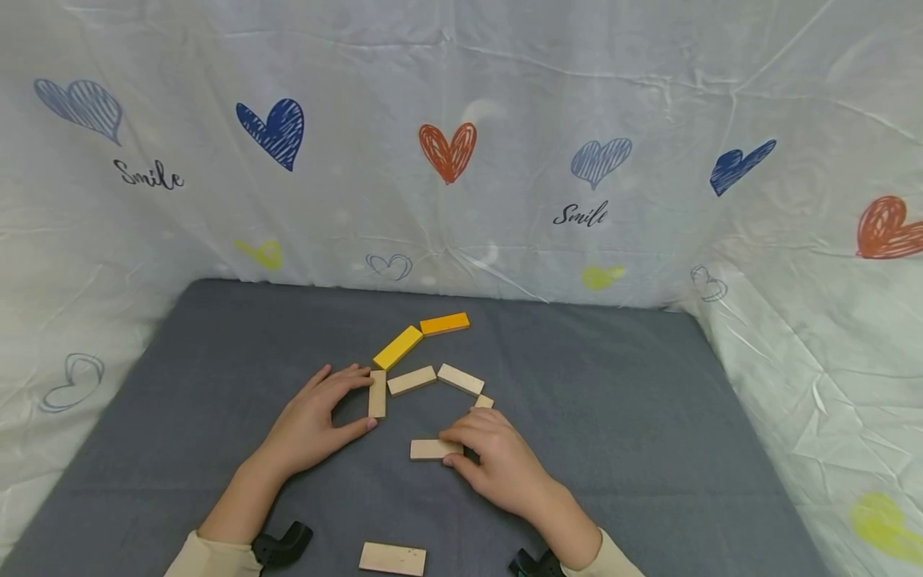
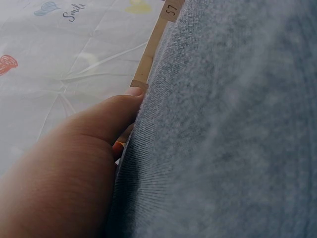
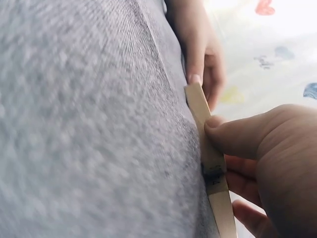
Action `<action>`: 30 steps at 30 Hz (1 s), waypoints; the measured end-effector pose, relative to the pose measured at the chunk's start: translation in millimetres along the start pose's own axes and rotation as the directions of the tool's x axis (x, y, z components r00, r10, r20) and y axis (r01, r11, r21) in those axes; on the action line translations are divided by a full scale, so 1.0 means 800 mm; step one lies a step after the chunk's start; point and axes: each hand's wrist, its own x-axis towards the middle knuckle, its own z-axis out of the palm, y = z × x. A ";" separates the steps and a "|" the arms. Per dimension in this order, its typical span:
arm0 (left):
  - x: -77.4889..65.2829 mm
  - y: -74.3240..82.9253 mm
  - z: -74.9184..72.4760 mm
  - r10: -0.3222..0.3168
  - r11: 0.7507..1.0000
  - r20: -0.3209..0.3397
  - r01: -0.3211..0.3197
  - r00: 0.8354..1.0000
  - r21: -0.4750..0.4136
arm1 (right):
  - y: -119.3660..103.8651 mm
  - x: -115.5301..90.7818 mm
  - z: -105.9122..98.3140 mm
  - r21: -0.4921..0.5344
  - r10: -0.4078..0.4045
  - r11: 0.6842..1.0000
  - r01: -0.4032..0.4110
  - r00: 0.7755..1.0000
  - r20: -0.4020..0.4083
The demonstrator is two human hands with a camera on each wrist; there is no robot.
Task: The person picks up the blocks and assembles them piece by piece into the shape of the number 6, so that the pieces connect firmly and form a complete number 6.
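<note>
My left hand (image 1: pixel 306 429) holds a plain wooden block (image 1: pixel 378 394) lengthwise, thumb at its near end and fingertips at its far end. To the right, my right hand (image 1: pixel 497 461) pinches another wooden block (image 1: pixel 430 449) by its right end; the right wrist view shows the thumb on this block (image 3: pixel 199 106). Between the hands, a curve of plain blocks runs from a tilted one (image 1: pixel 412 381) to a second (image 1: pixel 461 379), then to a third (image 1: pixel 484 402), partly hidden behind my right fingers. Beyond my left fingertips lies a yellow block (image 1: pixel 398 348), with an orange block (image 1: pixel 445 324) at its far end.
A single wooden block (image 1: pixel 392 558) lies near the front edge of the view. Grey cloth (image 1: pixel 613 401) covers the table. A white curtain (image 1: pixel 519 168) printed with hearts hangs behind and along the sides.
</note>
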 end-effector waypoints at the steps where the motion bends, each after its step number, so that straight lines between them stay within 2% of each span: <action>1: 0.000 0.000 0.000 0.001 1.000 0.000 -0.001 1.000 0.000 | 0.000 0.000 0.000 -0.001 0.003 1.000 -0.003 1.000 0.005; 22: 0.000 0.002 -0.001 -0.007 1.000 0.004 0.007 1.000 -0.006 | 0.001 -0.001 -0.007 0.015 0.027 1.000 -0.028 0.998 0.059; 26: 0.000 0.002 -0.001 -0.005 1.000 0.003 0.005 1.000 -0.003 | 0.000 -0.001 -0.006 0.018 0.028 0.999 -0.029 0.998 0.048; 30: 0.000 0.003 -0.001 -0.005 1.000 -0.001 0.005 1.000 0.001 | -0.005 -0.001 -0.007 0.025 -0.004 1.000 0.003 1.000 0.022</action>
